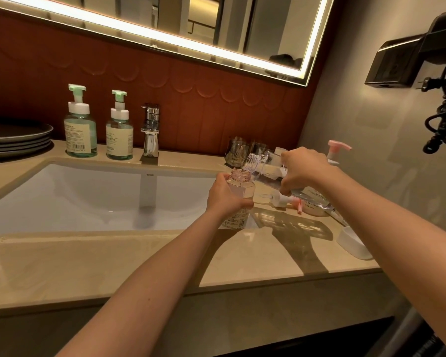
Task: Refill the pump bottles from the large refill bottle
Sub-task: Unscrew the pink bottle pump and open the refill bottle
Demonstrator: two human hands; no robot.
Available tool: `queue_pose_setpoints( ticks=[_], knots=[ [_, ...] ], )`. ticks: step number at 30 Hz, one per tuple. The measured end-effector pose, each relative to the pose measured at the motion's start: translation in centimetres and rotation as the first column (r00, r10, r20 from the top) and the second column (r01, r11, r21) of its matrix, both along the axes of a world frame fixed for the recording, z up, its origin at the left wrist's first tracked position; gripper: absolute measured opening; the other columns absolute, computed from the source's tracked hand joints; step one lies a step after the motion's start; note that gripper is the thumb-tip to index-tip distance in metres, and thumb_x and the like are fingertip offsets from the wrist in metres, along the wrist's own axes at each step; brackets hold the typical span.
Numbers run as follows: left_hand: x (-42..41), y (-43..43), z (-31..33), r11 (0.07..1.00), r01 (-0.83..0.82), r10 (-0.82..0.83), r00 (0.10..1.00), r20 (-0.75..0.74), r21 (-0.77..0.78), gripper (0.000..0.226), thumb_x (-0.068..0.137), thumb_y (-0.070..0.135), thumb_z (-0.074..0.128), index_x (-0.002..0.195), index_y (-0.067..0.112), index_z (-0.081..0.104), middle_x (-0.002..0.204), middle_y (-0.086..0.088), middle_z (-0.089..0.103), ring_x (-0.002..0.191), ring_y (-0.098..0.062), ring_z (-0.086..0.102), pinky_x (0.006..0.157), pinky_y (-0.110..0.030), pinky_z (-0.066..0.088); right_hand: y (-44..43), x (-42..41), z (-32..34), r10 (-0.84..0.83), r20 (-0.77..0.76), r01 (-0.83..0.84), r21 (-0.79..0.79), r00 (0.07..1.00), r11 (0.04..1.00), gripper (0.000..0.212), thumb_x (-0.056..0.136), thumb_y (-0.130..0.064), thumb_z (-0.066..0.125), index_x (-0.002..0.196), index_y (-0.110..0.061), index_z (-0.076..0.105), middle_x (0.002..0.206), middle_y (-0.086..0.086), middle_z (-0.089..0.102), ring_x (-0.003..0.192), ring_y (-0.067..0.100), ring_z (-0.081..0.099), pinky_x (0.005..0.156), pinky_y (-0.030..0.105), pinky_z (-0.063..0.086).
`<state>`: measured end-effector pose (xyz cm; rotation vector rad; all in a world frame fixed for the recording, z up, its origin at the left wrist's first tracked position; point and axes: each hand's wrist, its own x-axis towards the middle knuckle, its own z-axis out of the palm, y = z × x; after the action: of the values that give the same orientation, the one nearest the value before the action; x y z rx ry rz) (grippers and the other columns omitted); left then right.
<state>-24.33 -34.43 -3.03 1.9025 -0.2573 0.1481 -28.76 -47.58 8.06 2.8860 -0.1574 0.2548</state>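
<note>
At the right edge of the sink (62, 181), my left hand (223, 195) holds an open bottle (241, 185); my right hand (304, 171) holds the refill bottle (264, 168) tilted, mouth over it. Behind the sink stands the faucet (150, 132), two pump bottles (80, 130) (119, 132) to its left, plates (16, 137) farther left, glasses (237, 150) to its right.

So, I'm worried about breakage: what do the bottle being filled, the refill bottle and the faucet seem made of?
The pump bottle is probably plastic: clear, pinkish, glossy, with moulded neck threads. The refill bottle looks like clear plastic too, see-through with a threaded neck. The faucet is polished chrome-look metal, with mirror-like reflections.
</note>
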Motion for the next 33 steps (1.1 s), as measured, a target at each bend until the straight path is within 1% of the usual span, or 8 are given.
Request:
queue_pose_setpoints(
  ticks=[8,15,19,22,25,27,29,33],
  knots=[
    [0.05,0.06,0.00,1.000,0.000,0.000,1.000,0.000,-0.003,0.088,0.067,0.021,0.083,0.137,0.011,0.031,0.138,-0.009,0.045,0.123,-0.025,0.045,0.095,-0.031,0.040,0.07,-0.02,0.05,-0.002,-0.002,0.002,-0.015,1.000,1.000,0.058,0.064,-0.031,0.079,0.114,-0.015,0.054,0.092,0.001,0.053,0.082,0.019,0.052,0.078,0.039,0.054],
    [0.16,0.11,0.04,1.000,0.000,0.000,1.000,0.003,-0.005,0.090,0.067,0.021,0.084,0.138,0.011,0.030,0.140,-0.008,0.043,0.124,-0.025,0.044,0.096,-0.031,0.040,0.26,-0.08,0.13,0.002,0.002,-0.002,-0.009,1.000,1.000,0.057,0.065,-0.031,0.079,0.114,-0.015,0.054,0.091,0.001,0.053,0.081,0.018,0.050,0.071,0.033,0.049],
    [0.20,0.07,0.05,1.000,0.004,-0.004,1.000,-0.002,-0.003,0.090,0.067,0.021,0.084,0.138,0.011,0.030,0.140,-0.008,0.043,0.125,-0.025,0.044,0.097,-0.032,0.040,0.29,-0.02,0.17,-0.006,0.002,0.006,-0.008,1.000,1.000,0.058,0.064,-0.030,0.080,0.114,-0.016,0.054,0.092,0.001,0.053,0.083,0.019,0.050,0.084,0.043,0.052],
    [0.28,0.07,-0.02,1.000,0.003,-0.003,1.000,-0.002,-0.004,0.089,0.067,0.021,0.083,0.138,0.011,0.030,0.140,-0.008,0.043,0.124,-0.025,0.044,0.096,-0.032,0.040,0.31,-0.05,0.17,-0.008,-0.001,0.008,-0.008,1.000,1.000,0.059,0.064,-0.030,0.079,0.115,-0.015,0.055,0.092,0.001,0.053,0.082,0.019,0.051,0.081,0.040,0.053],
    [0.27,0.09,-0.09,1.000,0.004,-0.004,1.000,0.003,0.000,0.089,0.067,0.021,0.083,0.137,0.011,0.030,0.139,-0.007,0.043,0.123,-0.024,0.044,0.094,-0.029,0.039,0.34,0.01,0.11,-0.017,-0.006,0.017,-0.011,1.000,1.000,0.059,0.064,-0.030,0.080,0.115,-0.015,0.055,0.093,0.001,0.053,0.084,0.019,0.051,0.086,0.046,0.052],
    [0.31,0.11,-0.15,1.000,0.006,-0.006,1.000,0.002,0.003,0.089,0.067,0.021,0.083,0.137,0.011,0.030,0.139,-0.008,0.044,0.123,-0.024,0.044,0.092,-0.029,0.040,0.38,0.06,0.08,-0.020,-0.009,0.019,-0.018,1.000,1.000,0.060,0.064,-0.029,0.080,0.116,-0.015,0.054,0.093,0.001,0.052,0.084,0.019,0.050,0.087,0.048,0.052],
    [0.34,0.09,-0.17,1.000,0.006,-0.006,1.000,0.002,0.003,0.089,0.067,0.021,0.084,0.137,0.011,0.030,0.138,-0.008,0.044,0.122,-0.024,0.045,0.092,-0.028,0.040,0.40,0.05,0.09,-0.019,-0.010,0.019,-0.023,1.000,1.000,0.059,0.064,-0.029,0.080,0.115,-0.015,0.054,0.093,0.001,0.052,0.084,0.019,0.050,0.086,0.046,0.052],
    [0.45,0.05,-0.20,1.000,0.003,-0.003,1.000,-0.006,-0.003,0.090,0.066,0.021,0.084,0.137,0.011,0.030,0.138,-0.007,0.044,0.122,-0.023,0.044,0.092,-0.028,0.039,0.43,-0.02,0.13,-0.015,-0.001,0.015,-0.026,1.000,1.000,0.056,0.061,-0.031,0.080,0.110,-0.015,0.056,0.090,0.001,0.055,0.081,0.020,0.053,0.075,0.038,0.053]
  ],
)
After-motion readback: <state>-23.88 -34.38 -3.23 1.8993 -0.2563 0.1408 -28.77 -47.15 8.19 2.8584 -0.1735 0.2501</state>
